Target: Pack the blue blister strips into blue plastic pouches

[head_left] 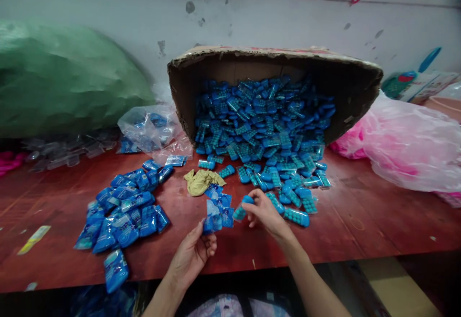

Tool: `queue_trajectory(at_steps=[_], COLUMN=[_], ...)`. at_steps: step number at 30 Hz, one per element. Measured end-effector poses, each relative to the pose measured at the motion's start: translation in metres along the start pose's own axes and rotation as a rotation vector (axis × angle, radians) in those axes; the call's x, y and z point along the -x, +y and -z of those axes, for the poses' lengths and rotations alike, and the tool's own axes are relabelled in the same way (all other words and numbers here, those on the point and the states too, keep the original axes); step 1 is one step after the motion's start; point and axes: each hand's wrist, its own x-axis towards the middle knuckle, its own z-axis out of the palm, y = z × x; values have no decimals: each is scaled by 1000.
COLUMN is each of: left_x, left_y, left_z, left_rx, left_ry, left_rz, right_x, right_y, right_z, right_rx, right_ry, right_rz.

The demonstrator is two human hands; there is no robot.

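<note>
My left hand [190,249] pinches a small blue printed packet [208,225] near the table's front edge. Just beyond it lie several flat blue printed pieces [219,204], overlapping on the wood. My right hand [264,211] is closed around a small clear case with a blue cap and teal beads inside [240,211], held slightly above the table. Similar cases [266,120] spill from a cardboard box [182,96] lying on its side. To the left sits a heap of filled blue pouches [126,206].
A crumpled yellowish cloth [201,182] lies between heap and cases. A clear bag [144,125] with blue packets stands behind. A big green sack [68,77] fills the back left; a pink-filled plastic bag [406,139] is at right. The red table [345,225] ends close to me.
</note>
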Motion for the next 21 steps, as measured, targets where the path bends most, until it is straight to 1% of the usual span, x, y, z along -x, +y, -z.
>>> queue_trajectory(at_steps=[2, 5, 8, 12, 18, 21], left_x=[-1, -2, -2, -3, -5, -5], left_y=[-1, -2, -2, -1, -2, -1], left_z=[1, 1, 1, 1, 5, 7], left_rx=[-19, -49, -77, -119, -215, -285], left_ry=[-11, -13, -34, -68, -91, -68], left_rz=[-18, -37, -62, -115, -222, -280], right_x=[8, 20, 26, 29, 31, 34], right_y=[-2, -7, -8, -3, -2, -5], right_z=[-8, -19, -25, -25, -22, -24], right_rx=[-220, -366, -362, -363, -399, -421], right_ry=[-40, -58, -106, -151, -158, -160], right_rz=[-27, -54, -86, -115, -134, -122])
